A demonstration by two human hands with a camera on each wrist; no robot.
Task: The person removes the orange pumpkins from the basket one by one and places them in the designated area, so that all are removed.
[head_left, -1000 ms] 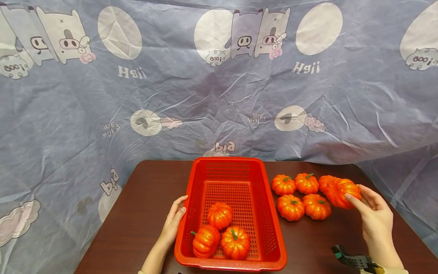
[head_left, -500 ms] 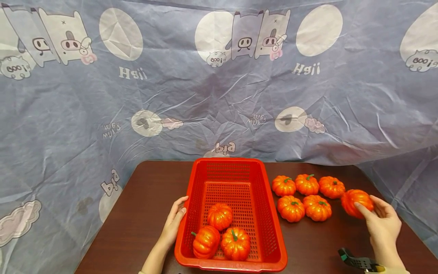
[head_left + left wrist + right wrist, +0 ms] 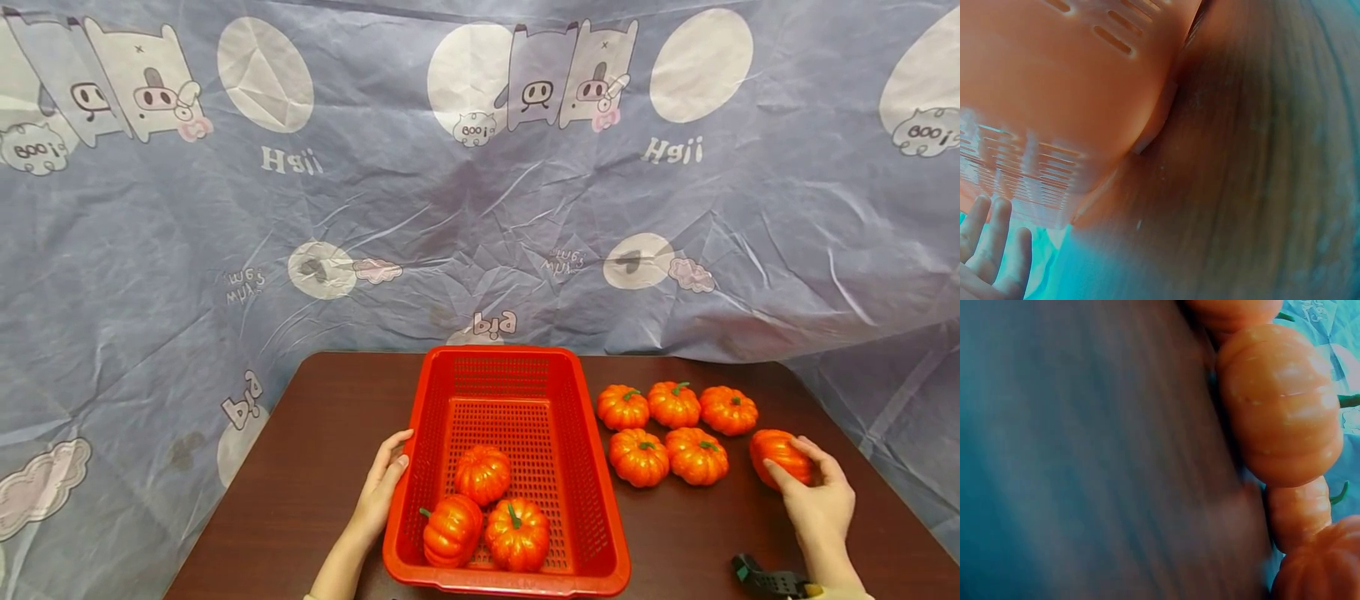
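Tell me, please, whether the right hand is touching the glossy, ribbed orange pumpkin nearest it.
Touching: the head view shows the right hand holding the pumpkin, thumb and fingers against its surface.

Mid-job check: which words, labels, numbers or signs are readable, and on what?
"BOO¡": clouds printed on the cloth.
"Haii", as best I can read: cloth, twice.
Short upside-down word, perhaps "pig": cloth; uncertain.
Two-line print: cloth; too small to read.
Basket, pumpkins: no text visible.
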